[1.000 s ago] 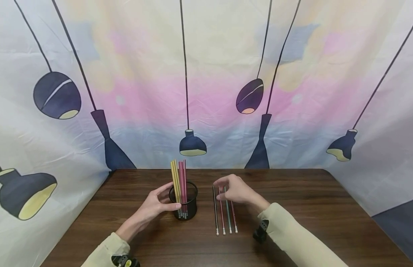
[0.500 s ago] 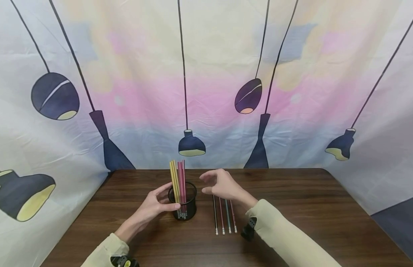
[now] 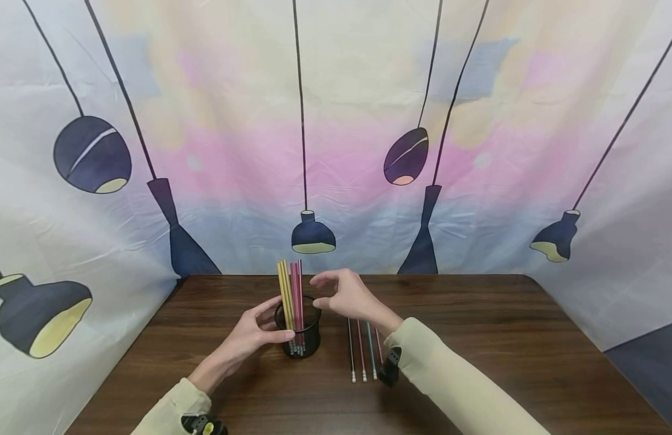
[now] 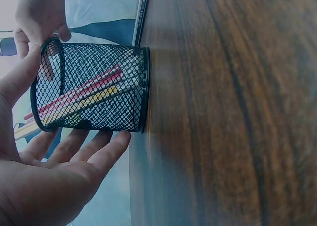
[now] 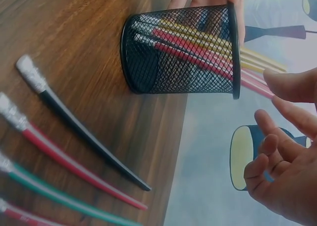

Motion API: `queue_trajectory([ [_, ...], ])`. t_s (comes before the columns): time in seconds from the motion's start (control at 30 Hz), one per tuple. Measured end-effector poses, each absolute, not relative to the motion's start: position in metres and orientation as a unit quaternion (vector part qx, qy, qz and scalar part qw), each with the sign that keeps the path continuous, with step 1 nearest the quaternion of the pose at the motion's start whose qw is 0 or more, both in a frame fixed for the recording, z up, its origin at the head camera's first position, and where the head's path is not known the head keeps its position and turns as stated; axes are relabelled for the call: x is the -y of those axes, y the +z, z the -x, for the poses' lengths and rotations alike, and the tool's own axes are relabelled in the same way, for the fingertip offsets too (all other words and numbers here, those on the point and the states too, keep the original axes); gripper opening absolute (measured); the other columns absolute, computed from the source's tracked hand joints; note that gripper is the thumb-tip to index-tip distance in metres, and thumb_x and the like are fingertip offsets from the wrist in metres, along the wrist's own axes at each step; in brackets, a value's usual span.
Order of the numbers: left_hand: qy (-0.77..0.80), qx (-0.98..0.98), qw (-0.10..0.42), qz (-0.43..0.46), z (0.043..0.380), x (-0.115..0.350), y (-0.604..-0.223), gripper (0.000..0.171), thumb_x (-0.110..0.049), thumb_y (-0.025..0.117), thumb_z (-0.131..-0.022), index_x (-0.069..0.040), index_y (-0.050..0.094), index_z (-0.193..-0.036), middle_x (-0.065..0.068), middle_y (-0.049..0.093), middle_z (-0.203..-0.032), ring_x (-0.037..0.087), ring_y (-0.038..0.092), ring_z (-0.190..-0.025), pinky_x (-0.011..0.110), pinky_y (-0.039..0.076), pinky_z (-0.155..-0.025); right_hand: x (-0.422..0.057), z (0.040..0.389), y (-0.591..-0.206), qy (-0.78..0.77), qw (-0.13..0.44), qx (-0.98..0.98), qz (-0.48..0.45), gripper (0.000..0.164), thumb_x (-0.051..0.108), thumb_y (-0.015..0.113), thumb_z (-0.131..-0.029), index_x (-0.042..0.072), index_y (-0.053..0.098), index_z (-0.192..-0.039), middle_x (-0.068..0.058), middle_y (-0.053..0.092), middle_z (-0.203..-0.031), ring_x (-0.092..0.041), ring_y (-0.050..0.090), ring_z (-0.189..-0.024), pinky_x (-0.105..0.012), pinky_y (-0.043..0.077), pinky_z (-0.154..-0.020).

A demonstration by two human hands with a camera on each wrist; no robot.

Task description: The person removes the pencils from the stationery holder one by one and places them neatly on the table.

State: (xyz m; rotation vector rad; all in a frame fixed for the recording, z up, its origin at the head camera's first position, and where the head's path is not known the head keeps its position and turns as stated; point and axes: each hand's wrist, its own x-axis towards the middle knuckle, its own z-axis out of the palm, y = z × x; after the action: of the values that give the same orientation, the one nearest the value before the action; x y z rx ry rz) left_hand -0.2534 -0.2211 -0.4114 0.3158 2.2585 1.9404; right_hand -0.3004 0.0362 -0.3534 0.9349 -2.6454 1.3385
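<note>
My left hand (image 3: 246,338) holds a black mesh pencil cup (image 3: 311,343) upright on the table, thumb over the near rim and fingers along its side. Yellow pencils (image 3: 284,290) and pink-red pencils (image 3: 296,284) lean inside it, eraser ends down. Just right of their tips, above the cup's rim, hovers my right hand (image 3: 346,296), thumb and index finger apart with nothing between them. Under that forearm lie a black pencil (image 5: 89,132), a red pencil (image 5: 74,161), a green pencil (image 5: 64,191) and another red pencil (image 5: 29,218), side by side, partly covered in the head view.
A dark wood table (image 3: 477,356) carries everything. Behind it hangs a pastel cloth (image 3: 357,90) printed with dark lamps. Each sleeve has a black wrist camera at its cuff, the right camera (image 3: 390,365) overlapping the row of pencils in the head view.
My right hand has moved left and slightly up, from over the row of pencils to beside the pencils in the cup. The left hand and cup have stayed in place.
</note>
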Motion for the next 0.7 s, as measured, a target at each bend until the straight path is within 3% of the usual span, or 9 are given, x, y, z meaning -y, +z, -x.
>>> queue_trajectory([
  [0.33, 0.645, -0.753, 0.072, -0.110, 0.253, 0.221, -0.411, 0.089, -0.010, 0.082, -0.091, -0.002, 0.032, -0.164, 0.027, 0.050, -0.153, 0.046, 0.051, -0.139, 0.051, 0.048, -0.107, -0.022, 0.306, -0.355, 0.435, 0.027, 0.849, -0.300, 0.042, 0.010, 0.085, -0.089, 0.010, 0.075, -0.129, -0.004, 0.074, -0.123, -0.022, 0.067, -0.112, -0.042, 0.053, -0.094],
  [0.57, 0.649, -0.748, 0.075, -0.114, 0.253, 0.221, -0.411, 0.089, -0.009, 0.082, -0.091, -0.001, 0.032, -0.164, 0.028, 0.049, -0.154, 0.046, 0.052, -0.138, 0.050, 0.048, -0.106, -0.013, 0.310, -0.357, 0.447, 0.025, 0.844, -0.295, 0.046, 0.007, 0.085, -0.088, 0.013, 0.073, -0.132, -0.011, 0.073, -0.128, -0.020, 0.066, -0.103, -0.042, 0.053, -0.090],
  [0.7, 0.650, -0.748, 0.073, -0.112, 0.253, 0.222, -0.411, 0.089, -0.009, 0.082, -0.091, -0.001, 0.032, -0.164, 0.028, 0.049, -0.154, 0.046, 0.051, -0.139, 0.050, 0.048, -0.107, -0.008, 0.311, -0.358, 0.452, 0.027, 0.842, -0.292, 0.047, 0.007, 0.086, -0.088, 0.013, 0.073, -0.132, -0.009, 0.073, -0.128, -0.026, 0.067, -0.109, -0.043, 0.052, -0.092],
])
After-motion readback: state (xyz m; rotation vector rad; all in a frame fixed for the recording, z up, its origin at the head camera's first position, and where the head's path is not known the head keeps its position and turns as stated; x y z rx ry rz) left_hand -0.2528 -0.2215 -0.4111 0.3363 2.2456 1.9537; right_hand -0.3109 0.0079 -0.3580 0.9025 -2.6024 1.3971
